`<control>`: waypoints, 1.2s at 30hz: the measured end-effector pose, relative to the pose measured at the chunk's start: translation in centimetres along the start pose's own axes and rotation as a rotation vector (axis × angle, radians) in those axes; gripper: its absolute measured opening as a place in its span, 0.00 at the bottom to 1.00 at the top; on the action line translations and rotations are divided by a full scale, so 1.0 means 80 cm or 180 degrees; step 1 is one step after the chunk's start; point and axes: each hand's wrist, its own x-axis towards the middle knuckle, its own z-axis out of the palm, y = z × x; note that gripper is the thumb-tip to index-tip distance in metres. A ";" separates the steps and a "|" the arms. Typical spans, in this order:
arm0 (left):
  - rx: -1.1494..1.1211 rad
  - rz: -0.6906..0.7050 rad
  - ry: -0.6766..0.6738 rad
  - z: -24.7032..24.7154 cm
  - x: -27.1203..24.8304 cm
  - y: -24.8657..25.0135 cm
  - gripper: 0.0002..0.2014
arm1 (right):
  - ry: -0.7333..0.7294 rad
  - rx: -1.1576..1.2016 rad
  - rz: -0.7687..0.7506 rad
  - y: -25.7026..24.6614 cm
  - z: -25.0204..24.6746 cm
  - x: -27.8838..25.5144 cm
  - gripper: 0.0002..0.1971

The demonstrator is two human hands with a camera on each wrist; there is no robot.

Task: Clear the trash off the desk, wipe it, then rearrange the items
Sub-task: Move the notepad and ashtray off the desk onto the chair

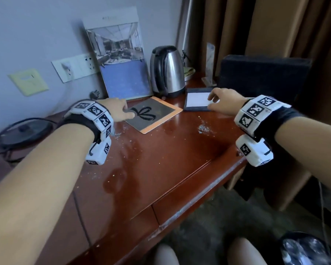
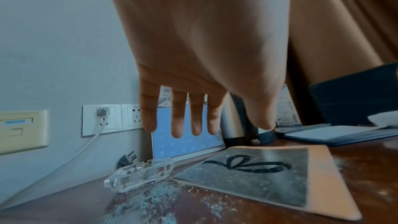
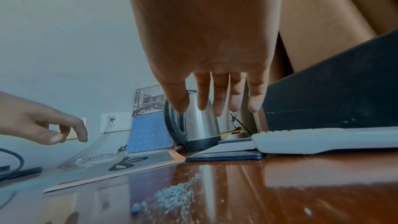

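- Here, left hand, centre-left: fingers straight and spread, empty, above glass ashtray.
- Right hand, centre-right: fingers spread, over notepad.
- Ash debris lies on tabletop, centre.

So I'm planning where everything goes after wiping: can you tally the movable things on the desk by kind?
Kettle: 1
Calendar: 1
Orange-edged mat: 1
Notepad holder: 1
Glass ashtray: 1
Clear sign stand: 1
Total: 6, not counting the scattered crumbs.

Kettle, calendar crowding desk's rear
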 end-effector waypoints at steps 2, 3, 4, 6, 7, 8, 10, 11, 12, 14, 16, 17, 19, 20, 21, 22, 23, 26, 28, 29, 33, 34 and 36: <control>-0.0013 -0.0006 -0.0087 0.007 0.019 -0.007 0.29 | -0.0095 -0.0093 0.0010 -0.005 0.007 0.020 0.18; -0.0019 0.0004 -0.0117 0.010 0.030 -0.009 0.30 | -0.0122 -0.0151 0.0042 -0.004 0.010 0.029 0.19; -0.0028 0.0013 -0.0144 0.014 0.040 -0.011 0.31 | -0.0145 -0.0240 0.0097 -0.001 0.012 0.037 0.19; -0.0068 0.0015 -0.0188 0.023 0.063 -0.017 0.34 | -0.0159 -0.0443 0.0223 0.009 0.013 0.049 0.22; -0.0077 -0.0012 -0.0215 0.026 0.072 -0.020 0.37 | -0.0154 -0.0526 0.0285 0.018 0.013 0.055 0.23; -0.0080 -0.0083 -0.0276 0.030 0.081 -0.025 0.41 | -0.0186 -0.0575 0.0367 0.026 0.011 0.058 0.25; -0.0124 -0.0179 -0.0415 0.035 0.094 -0.030 0.47 | -0.0320 -0.0601 0.0522 0.045 0.008 0.062 0.29; -0.0176 -0.0213 -0.0492 0.037 0.099 -0.033 0.49 | -0.0412 -0.0623 0.0598 0.053 0.006 0.063 0.31; -0.0262 -0.0231 -0.0574 0.039 0.106 -0.037 0.53 | -0.0502 -0.0650 0.0674 0.060 0.004 0.063 0.32; -0.0432 -0.0228 -0.0758 0.039 0.116 -0.042 0.59 | -0.0638 -0.0678 0.0807 0.071 0.000 0.066 0.35; -0.0563 -0.0195 -0.0862 0.038 0.125 -0.043 0.62 | -0.0674 -0.0712 0.0891 0.077 -0.003 0.067 0.37; -0.0581 -0.0192 -0.0874 0.037 0.126 -0.041 0.62 | -0.0670 -0.0735 0.0913 0.079 -0.003 0.069 0.38; -0.0510 -0.0174 -0.0834 0.036 0.129 -0.035 0.62 | -0.0659 -0.0775 0.0929 0.080 -0.002 0.072 0.38; -0.0513 -0.0168 -0.0817 0.037 0.130 -0.031 0.62 | -0.0661 -0.0803 0.0926 0.080 0.000 0.073 0.38; -0.0563 -0.0161 -0.0792 0.039 0.131 -0.028 0.62 | -0.0671 -0.0841 0.0911 0.079 0.002 0.075 0.38; -0.0550 -0.0169 -0.0747 0.040 0.133 -0.025 0.62 | -0.0687 -0.0886 0.0889 0.079 0.004 0.077 0.38; -0.0524 -0.0200 -0.0710 0.041 0.133 -0.022 0.61 | -0.0701 -0.0930 0.0866 0.078 0.005 0.078 0.37; -0.0377 -0.0320 -0.0596 0.041 0.134 -0.017 0.51 | -0.0743 -0.0991 0.0831 0.075 0.004 0.081 0.33; -0.0254 -0.0358 -0.0560 0.040 0.135 -0.015 0.51 | -0.0787 -0.1003 0.0805 0.075 0.002 0.082 0.32; -0.0210 -0.0356 -0.0552 0.039 0.135 -0.014 0.52 | -0.0790 -0.1006 0.0798 0.075 0.002 0.081 0.31; -0.0177 -0.0356 -0.0395 0.041 0.134 -0.016 0.57 | -0.0750 -0.0978 0.0793 0.075 0.000 0.076 0.32; -0.0239 -0.0352 -0.0318 0.040 0.131 -0.017 0.55 | -0.0743 -0.0974 0.0794 0.075 0.000 0.075 0.32; -0.0451 -0.0334 -0.0219 0.035 0.122 -0.017 0.50 | -0.0742 -0.0963 0.0796 0.072 -0.001 0.071 0.33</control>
